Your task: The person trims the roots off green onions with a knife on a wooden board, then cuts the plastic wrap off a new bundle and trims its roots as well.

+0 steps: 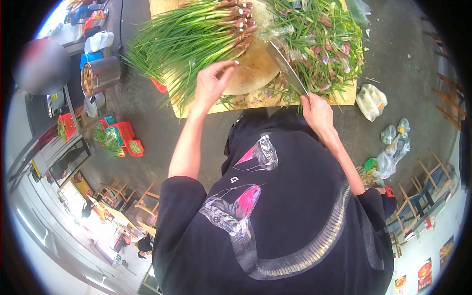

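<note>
Your right hand [318,114] grips the knife [290,69] by its handle, blade at the right edge of the round chopping board [253,73]. Your left hand [212,81], at the board's left side, pinches a small pale piece [237,62]. Scallions [201,37] lie left of the board; trimmings [322,44], right.

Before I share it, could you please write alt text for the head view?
A person's right hand holds a knife over a round board; the left hand, a small pale bit at its fingertips, is beside piled green onions, opposite heaped trimmings.
</note>
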`<state>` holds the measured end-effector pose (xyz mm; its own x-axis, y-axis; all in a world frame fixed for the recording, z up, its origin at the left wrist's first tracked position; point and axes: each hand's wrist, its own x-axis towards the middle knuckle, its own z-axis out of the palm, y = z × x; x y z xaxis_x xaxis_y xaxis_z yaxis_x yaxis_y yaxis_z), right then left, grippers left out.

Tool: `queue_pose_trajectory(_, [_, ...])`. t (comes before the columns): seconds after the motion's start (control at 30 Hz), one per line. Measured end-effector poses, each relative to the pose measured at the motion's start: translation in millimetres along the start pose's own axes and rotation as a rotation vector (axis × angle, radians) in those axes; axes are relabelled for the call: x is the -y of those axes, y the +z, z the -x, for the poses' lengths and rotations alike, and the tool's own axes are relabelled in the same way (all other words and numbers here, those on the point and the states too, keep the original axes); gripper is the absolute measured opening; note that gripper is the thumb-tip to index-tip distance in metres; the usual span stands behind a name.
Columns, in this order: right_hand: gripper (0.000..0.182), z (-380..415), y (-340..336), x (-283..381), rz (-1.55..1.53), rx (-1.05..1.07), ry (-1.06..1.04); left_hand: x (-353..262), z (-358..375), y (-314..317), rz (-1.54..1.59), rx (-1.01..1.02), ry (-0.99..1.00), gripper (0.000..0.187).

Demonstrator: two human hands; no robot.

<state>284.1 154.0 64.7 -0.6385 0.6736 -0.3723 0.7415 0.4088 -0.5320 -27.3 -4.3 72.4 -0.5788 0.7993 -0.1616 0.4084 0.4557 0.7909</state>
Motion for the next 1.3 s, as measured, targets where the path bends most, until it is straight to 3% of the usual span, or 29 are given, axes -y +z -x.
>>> queue_pose_trajectory(0.07, [0.026, 0, -1, -1, 0.002, 0.009, 0.014, -20, -24, -28, -0.111, -0.010, -0.029, 0.024])
queue_pose_trajectory(0.13, [0.026, 0, 0, -2, 0.008, 0.007, 0.015, -15, -58, -48, -0.290, -0.110, 0.304, 0.023])
queue_pose_trajectory(0.23, [0.027, 1, 0, -2, 0.022, 0.005, 0.009, -36, -105, -67, -0.372, -0.145, 0.311, 0.028])
queue_pose_trajectory(0.33, [0.028, 3, -3, 2, 0.033, 0.019, 0.017, -1, -141, -50, -0.531, -0.339, 0.547, 0.032])
queue_pose_trajectory(0.4, [0.028, 3, -2, 0, 0.026, -0.004, 0.014, -4, -128, -33, -0.422, -0.352, 0.461, 0.034])
queue_pose_trajectory(0.53, [0.029, 8, 4, -1, 0.017, 0.000, 0.030, 10, -76, 12, -0.327, -0.169, 0.228, 0.027])
queue_pose_trajectory(0.57, [0.029, 7, 3, 1, 0.018, 0.007, 0.035, 20, -71, 20, -0.445, -0.199, 0.279, 0.024])
queue_pose_trajectory(0.67, [0.028, 6, 0, 3, 0.016, 0.021, 0.044, 41, -64, 31, -0.435, -0.207, 0.210, 0.023])
queue_pose_trajectory(0.8, [0.027, 5, 6, -3, 0.012, -0.032, -0.001, 31, -58, 31, -0.365, -0.320, 0.260, 0.023])
queue_pose_trajectory(1.0, [0.027, 2, 3, -4, -0.032, 0.018, 0.004, -28, -24, 15, -0.247, -0.100, 0.384, 0.021])
queue_pose_trajectory(1.03, [0.027, 2, 0, -3, -0.072, 0.032, 0.027, -37, -17, 18, -0.202, -0.041, 0.289, 0.024])
queue_pose_trajectory(1.2, [0.029, 11, -22, 16, -0.242, 0.041, 0.153, -17, -3, 57, -0.149, 0.005, 0.247, 0.026])
queue_pose_trajectory(1.3, [0.028, 18, -30, 22, -0.216, -0.008, 0.107, 3, 6, 75, -0.203, 0.043, 0.215, 0.027])
